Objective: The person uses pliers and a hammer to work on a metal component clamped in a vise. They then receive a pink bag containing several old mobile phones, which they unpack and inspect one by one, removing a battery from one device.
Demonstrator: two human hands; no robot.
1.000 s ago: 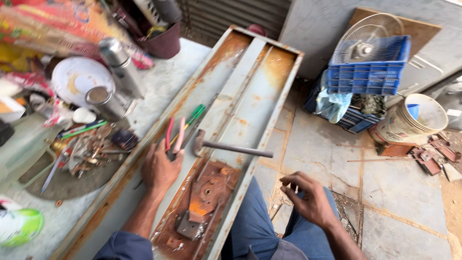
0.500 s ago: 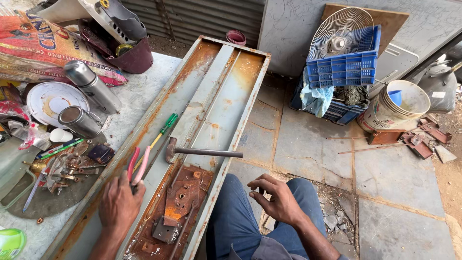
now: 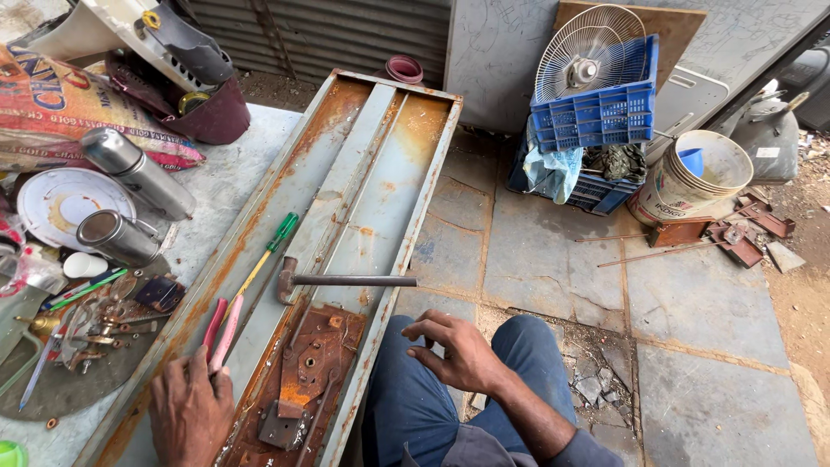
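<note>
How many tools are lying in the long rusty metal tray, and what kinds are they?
Pliers with pink handles, under the left hand: 1
Screwdriver with a green handle: 1
Hammer: 1
Total: 3 tools in the rusty tray. The right hand holds nothing.

Fan guard (image 3: pixel 585 50) propped in blue crate (image 3: pixel 596 112) on paved floor; white bucket (image 3: pixel 692 177) set beside it; steel flask (image 3: pixel 137 171) laid near table's left edge.
</note>
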